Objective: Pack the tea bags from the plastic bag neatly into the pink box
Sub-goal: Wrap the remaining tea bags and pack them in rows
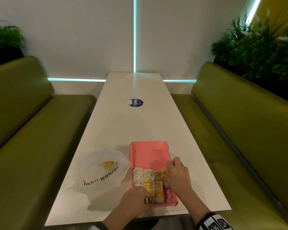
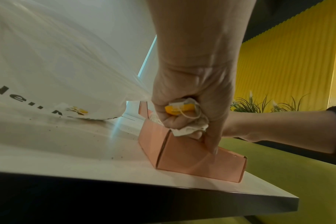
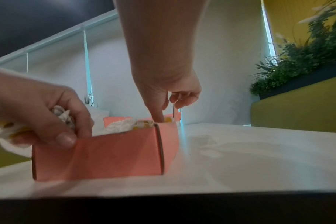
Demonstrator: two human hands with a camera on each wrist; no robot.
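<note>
Though hidden overhead, tea bag [image 2: 184, 109] in left hand [image 2: 190, 84].

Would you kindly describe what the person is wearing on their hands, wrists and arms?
Both hands are bare, without gloves. The left hand has a ring on one of its fingers, and the right hand wears a thin ring too. The right wrist carries a black band with a white panel printed with black square code markings. A similar band edge shows at the left wrist. No sleeves cover the forearms.
</note>
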